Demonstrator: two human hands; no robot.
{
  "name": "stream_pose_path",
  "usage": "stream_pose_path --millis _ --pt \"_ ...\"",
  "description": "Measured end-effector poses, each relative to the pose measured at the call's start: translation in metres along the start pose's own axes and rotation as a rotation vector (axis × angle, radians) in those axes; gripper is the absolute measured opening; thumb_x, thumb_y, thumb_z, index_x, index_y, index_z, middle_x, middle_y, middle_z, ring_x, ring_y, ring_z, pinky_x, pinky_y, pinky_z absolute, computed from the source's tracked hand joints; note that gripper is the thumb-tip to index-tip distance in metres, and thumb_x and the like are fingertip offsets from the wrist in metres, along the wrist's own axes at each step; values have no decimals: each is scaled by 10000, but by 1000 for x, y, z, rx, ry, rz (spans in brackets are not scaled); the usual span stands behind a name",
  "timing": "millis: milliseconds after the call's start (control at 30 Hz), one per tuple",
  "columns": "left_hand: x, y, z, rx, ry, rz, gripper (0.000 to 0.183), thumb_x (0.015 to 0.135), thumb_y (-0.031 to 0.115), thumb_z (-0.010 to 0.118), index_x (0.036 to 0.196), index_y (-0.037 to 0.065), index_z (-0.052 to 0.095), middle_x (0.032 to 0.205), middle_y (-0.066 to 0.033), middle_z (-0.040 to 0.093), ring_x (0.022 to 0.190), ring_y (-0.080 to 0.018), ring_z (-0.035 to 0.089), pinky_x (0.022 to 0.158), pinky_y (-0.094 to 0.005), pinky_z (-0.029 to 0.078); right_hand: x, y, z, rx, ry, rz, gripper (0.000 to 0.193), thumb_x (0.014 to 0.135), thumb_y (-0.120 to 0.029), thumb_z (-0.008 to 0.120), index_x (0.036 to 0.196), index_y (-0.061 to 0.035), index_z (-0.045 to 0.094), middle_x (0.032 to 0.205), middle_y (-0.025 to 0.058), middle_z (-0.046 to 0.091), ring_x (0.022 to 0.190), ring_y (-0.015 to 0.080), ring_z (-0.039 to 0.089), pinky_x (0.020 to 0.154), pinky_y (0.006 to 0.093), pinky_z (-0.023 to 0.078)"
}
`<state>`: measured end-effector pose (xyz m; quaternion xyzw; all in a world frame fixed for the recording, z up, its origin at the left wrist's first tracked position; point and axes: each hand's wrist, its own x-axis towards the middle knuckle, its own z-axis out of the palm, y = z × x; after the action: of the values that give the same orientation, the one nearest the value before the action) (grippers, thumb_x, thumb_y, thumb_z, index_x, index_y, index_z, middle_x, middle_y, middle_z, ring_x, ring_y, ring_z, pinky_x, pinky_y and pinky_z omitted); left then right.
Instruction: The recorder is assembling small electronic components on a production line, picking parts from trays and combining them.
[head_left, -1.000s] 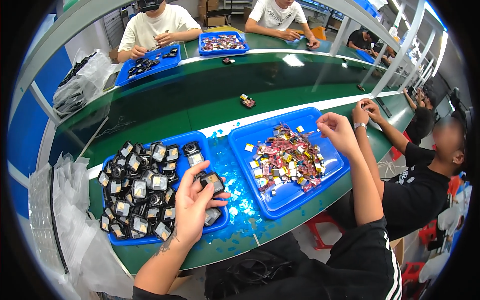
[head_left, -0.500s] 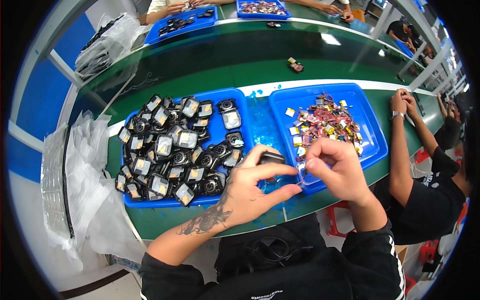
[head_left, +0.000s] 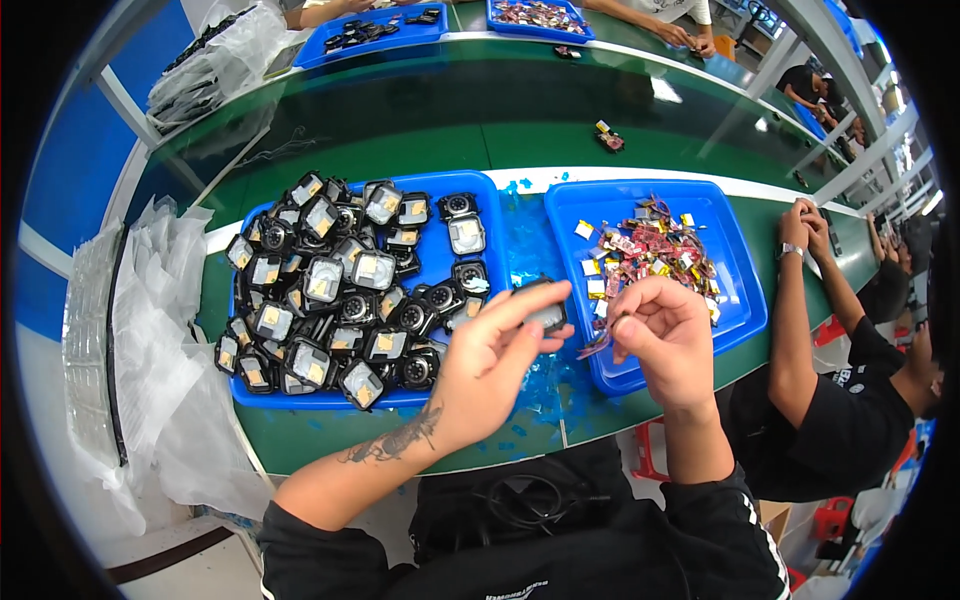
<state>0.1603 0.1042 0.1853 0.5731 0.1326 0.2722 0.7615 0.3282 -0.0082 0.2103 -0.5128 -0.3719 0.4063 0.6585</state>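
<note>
My left hand [head_left: 500, 355] holds a black smartwatch case [head_left: 547, 313] in its curled fingers, between the two blue trays. Its thumb and index finger are spread apart. Just to the right, my right hand [head_left: 665, 335] is closed in a pinch over the near left corner of the right tray [head_left: 745, 310]. A thin, dark reddish strip [head_left: 595, 347] sticks out of that pinch; its exact kind is hard to make out. Beside my left hand, the left tray [head_left: 470, 185] bears a heap of black watch cases [head_left: 325, 280]. Small red circuit boards with yellow and white parts [head_left: 650, 245] lie piled in the right tray.
Blue film scraps [head_left: 530, 250] litter the green bench between the trays. A loose small board [head_left: 609, 137] lies farther back. Clear plastic sheeting [head_left: 170, 330] hangs at the left. At the right sits a co-worker, arms [head_left: 800, 300] on the bench; others work across it.
My left hand has drawn back from my right, and the watch case in it has turned to show its lighter face. The reddish strip now shows in my right hand's pinch.
</note>
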Motion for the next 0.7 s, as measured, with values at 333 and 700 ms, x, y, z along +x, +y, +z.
stream_pose_path --millis 333,700 --pt "4 7 4 -140 118 -76 497 952 -27 463 1428 -19 321 1241 -181 582 1112 -258 617 955 -360 514 4 -1 -8 37 -1 -62 135 873 -25 661 973 1 574 899 83 641 782 114 630 621 228 526" --pt "4 -2 6 -366 150 -156 375 992 77 467 1337 -67 431 1243 -170 577 1146 -224 590 1022 -371 472 -6 6 13 -589 31 -198 197 785 51 714 978 17 697 856 99 672 772 136 651 601 236 532"
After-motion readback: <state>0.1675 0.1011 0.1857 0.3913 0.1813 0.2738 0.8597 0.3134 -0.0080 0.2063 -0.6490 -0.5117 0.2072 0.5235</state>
